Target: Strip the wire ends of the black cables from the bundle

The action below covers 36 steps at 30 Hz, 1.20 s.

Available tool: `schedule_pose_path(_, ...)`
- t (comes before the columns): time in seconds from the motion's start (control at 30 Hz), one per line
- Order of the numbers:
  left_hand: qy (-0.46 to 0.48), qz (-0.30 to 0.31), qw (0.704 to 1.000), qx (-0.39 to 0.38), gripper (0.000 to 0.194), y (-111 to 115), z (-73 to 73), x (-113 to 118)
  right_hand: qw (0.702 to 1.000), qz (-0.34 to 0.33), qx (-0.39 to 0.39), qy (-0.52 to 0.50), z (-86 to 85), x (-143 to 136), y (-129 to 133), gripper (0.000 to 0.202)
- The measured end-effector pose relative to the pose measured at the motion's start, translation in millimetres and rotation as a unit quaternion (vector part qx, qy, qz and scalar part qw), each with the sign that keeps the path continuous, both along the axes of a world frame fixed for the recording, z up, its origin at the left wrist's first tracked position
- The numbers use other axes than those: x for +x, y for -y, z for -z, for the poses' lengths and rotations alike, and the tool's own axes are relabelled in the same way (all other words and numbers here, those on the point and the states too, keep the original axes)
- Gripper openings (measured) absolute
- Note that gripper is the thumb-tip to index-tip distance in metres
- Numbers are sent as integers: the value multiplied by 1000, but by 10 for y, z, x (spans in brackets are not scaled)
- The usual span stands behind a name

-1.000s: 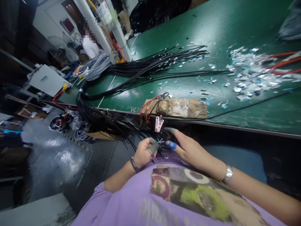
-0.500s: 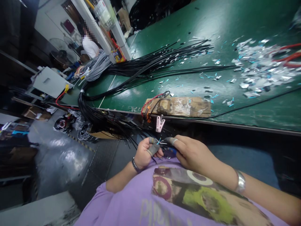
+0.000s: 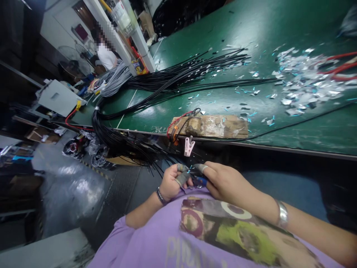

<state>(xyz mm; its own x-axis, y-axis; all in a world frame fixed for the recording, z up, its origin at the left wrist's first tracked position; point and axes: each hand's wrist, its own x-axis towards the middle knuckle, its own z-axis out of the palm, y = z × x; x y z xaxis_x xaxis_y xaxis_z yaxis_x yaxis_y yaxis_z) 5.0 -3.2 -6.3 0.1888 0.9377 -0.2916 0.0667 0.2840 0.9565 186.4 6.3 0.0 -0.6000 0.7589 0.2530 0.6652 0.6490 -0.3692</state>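
Close in front of my body, my left hand point(image 3: 172, 181) pinches a black cable between thumb and index finger, both in grey finger covers. Thin blue and white wires point(image 3: 189, 171) stick out of the cable's end at those fingertips. My right hand point(image 3: 227, 179), its index finger also covered, is closed around a small blue-handled hand tool point(image 3: 201, 181). The tool's dark front end is close to the wires; its exact kind and whether it touches them I cannot tell. Past my left hand hangs a bundle of black cables point(image 3: 111, 136) over the bench edge.
On the green bench point(image 3: 156, 118) lies a wooden block point(image 3: 220, 126) with red and black leads. A pink clip point(image 3: 189, 146) hangs at the bench edge. Foil and blue scraps point(image 3: 309, 80) are heaped at right. Further back are grey cables point(image 3: 117, 78) and a person point(image 3: 106, 56).
My right fingertips have shifted slightly left, closer to the cable end. Less of the light wires shows between the hands. My left hand keeps its pinch.
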Motion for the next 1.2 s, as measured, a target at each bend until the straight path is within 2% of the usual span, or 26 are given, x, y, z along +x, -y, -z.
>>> schedule_pose_path(0.23,11,3,1000,7,47,-1,22,20,999,9,-28,29,-50,-72,-4,16)
schedule_pose_path(0.43,35,-11,999,15,44,20,133,-23,1000,-6,-9,9,-51,-39,5,15)
schedule_pose_path(0.57,37,-22,999,29,44,19,139,-25,999,-11,-25,-42,-53,22,16,14)
schedule_pose_path(0.7,-1,-40,998,53,46,16,63,4,978,27,-122,-169,-33,50,10,22)
schedule_pose_path(0.83,-30,-10,996,86,45,24,32,7,953,45,-174,-245,2,-19,-18,28)
schedule_pose_path(0.93,-50,16,992,116,42,33,44,-23,954,28,-175,-241,21,-78,-36,17)
schedule_pose_path(1.07,-52,61,990,115,42,45,63,-71,954,14,-181,-238,16,-95,-46,8)
schedule_pose_path(1.2,-79,57,984,152,43,36,59,-72,943,6,-203,-264,-1,-87,-51,10)
